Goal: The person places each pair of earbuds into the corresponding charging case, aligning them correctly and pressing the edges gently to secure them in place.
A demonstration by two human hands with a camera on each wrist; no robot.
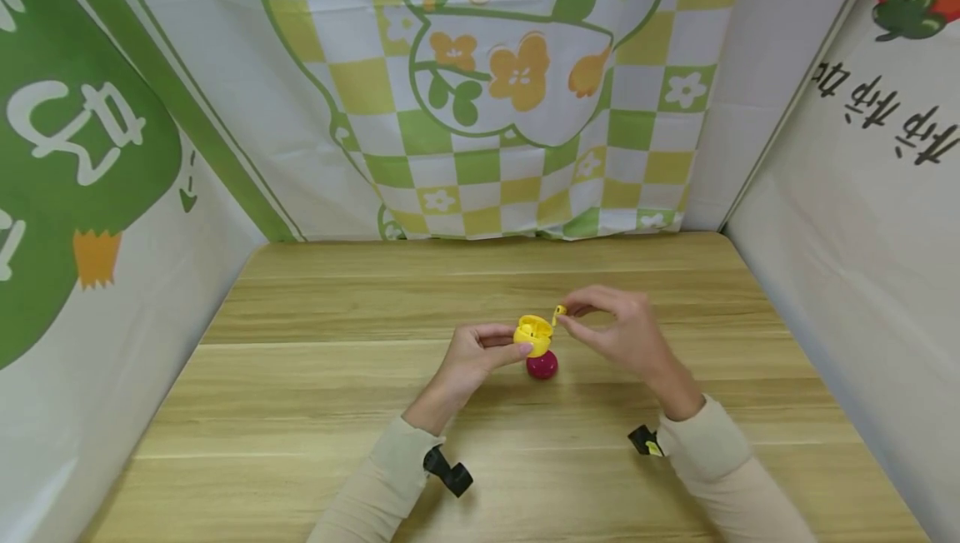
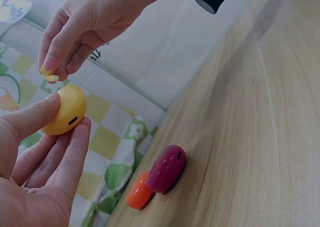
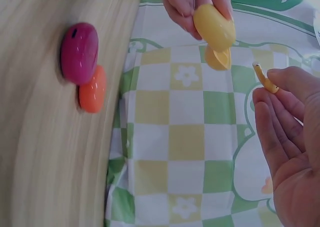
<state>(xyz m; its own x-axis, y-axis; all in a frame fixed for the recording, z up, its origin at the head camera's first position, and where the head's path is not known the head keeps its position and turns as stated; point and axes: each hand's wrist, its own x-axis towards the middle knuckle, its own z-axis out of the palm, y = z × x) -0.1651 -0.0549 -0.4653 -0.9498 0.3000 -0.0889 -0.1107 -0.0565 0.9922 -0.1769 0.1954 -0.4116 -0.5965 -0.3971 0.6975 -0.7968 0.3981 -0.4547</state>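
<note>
My left hand (image 1: 480,355) holds a yellow earbud case (image 1: 533,343) above the table, thumb on one side and fingers on the other. Its lid is up, and in the head view something small sits inside. Just right of the case, my right hand (image 1: 618,331) pinches a yellow earbud (image 3: 265,78) between thumb and fingertips, its stem pointing away from the palm. Earbud and case are apart in the right wrist view. Below them a dark magenta case (image 2: 167,169) lies closed on the table, with an orange case (image 2: 139,191) right beside it; the head view hides the orange one.
The wooden table (image 1: 300,410) spreads around both hands. A checkered cloth (image 1: 480,168) hangs at its back edge, with printed white panels at left and right. Dark wrist cameras (image 1: 448,471) are strapped at both sleeves.
</note>
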